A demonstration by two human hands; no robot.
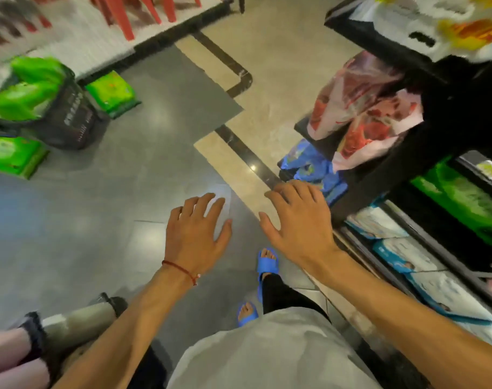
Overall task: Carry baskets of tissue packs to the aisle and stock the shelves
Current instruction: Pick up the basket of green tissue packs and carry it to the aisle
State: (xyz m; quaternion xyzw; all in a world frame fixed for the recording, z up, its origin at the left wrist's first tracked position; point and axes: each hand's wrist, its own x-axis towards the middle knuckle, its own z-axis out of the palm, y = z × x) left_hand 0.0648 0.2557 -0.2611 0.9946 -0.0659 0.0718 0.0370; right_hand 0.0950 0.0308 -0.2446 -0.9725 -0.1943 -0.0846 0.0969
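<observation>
The basket (71, 119) is dark and stands upright on the grey floor at the left. Green tissue packs (28, 91) fill it above the rim. A loose green pack (113, 94) lies flat on the floor just beside the basket. A second green pack (12, 157) lies flat near the basket's other side.

The shelving unit (401, 175) is black and stands at the right. Its contents by tier:
- Top: yellow-and-white packs (449, 26).
- Middle: red-and-white packs (362, 113), tilted and overhanging the shelf edge.
- Low corner: blue packs (314, 167).
- Lower rows: white-and-blue packs (401, 254) laid flat, with green shelf packs (463, 197) beside them.

Printing on all packs is blurred.
</observation>
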